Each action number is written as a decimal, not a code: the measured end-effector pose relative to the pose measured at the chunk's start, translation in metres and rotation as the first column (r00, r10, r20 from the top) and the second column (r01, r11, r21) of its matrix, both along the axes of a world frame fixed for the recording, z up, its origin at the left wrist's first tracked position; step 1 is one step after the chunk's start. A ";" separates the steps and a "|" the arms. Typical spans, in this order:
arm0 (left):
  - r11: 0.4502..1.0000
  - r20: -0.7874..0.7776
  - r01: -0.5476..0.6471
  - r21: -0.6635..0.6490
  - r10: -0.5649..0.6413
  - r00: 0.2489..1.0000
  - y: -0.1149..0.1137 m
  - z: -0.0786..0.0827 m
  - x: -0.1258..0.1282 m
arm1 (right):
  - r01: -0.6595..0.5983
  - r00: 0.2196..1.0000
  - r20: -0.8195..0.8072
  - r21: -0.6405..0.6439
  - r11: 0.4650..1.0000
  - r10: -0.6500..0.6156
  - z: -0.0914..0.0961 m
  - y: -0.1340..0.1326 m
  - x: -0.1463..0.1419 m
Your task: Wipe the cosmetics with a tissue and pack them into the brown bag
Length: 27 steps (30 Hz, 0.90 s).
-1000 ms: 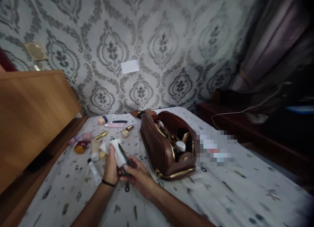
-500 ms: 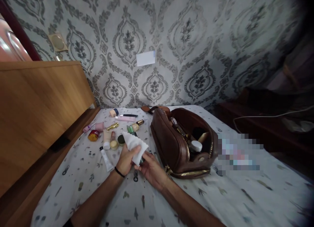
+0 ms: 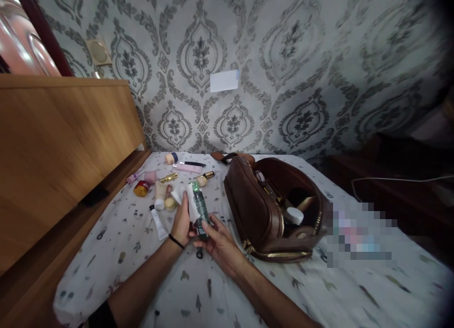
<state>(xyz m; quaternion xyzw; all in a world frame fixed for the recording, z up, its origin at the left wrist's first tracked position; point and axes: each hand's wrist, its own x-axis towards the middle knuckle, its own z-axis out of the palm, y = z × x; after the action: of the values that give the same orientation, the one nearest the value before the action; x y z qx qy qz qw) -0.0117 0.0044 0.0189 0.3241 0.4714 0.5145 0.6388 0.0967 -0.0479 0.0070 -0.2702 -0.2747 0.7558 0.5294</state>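
A dark green bottle (image 3: 201, 208) with a clear, brighter green top is tilted between my hands. My right hand (image 3: 222, 243) grips its dark lower end between thumb and fingers. My left hand (image 3: 181, 225), with a black band at the wrist, presses a white cloth or tissue (image 3: 192, 206) against the bottle's left side. Left of that hand lies a white tube with a black cap (image 3: 158, 225). Just beyond it are a beige tube with a white cap (image 3: 160, 195) and a small round pale-yellow container (image 3: 170, 205).
A brown leather bag (image 3: 244, 209) stands unzipped on the right, with a white-lidded jar (image 3: 294, 216) inside. Cosmetics, including a red and gold jar (image 3: 141, 189) and a gold tube (image 3: 168, 177), lie at the back left. A wooden cabinet (image 3: 67, 138) borders the left side.
The bottle, mostly covered by the white cloth before, now shows along its length, tilted with its green top away from me. The cloth has shifted to its left side. The view has turned slightly left.
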 end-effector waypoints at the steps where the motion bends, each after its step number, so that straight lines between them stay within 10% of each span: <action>1: 0.999 0.031 -0.035 -0.016 0.036 0.999 0.000 0.001 0.001 | -0.001 1.000 -0.003 0.001 1.000 0.001 0.000 0.000 0.000; 9: 0.997 0.323 0.064 0.033 -0.071 0.944 -0.002 -0.001 0.009 | 0.109 0.992 -0.059 -0.026 0.994 -0.110 -0.001 0.006 0.003; 18: 0.930 0.229 0.285 0.230 -0.337 0.913 -0.010 0.000 0.002 | 0.218 0.963 -0.132 -0.124 0.968 -0.234 -0.002 0.014 0.010; 27: 0.982 0.162 -0.025 0.189 -0.006 0.987 -0.005 0.001 0.009 | 0.151 0.986 -0.055 -0.074 0.986 -0.155 -0.006 0.011 0.008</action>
<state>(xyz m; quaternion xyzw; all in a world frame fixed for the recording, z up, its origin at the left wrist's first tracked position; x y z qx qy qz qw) -0.0029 -0.0007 0.0194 0.3385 0.3681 0.5848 0.6387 0.1046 -0.0368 0.0014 -0.2857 -0.2105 0.7298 0.5843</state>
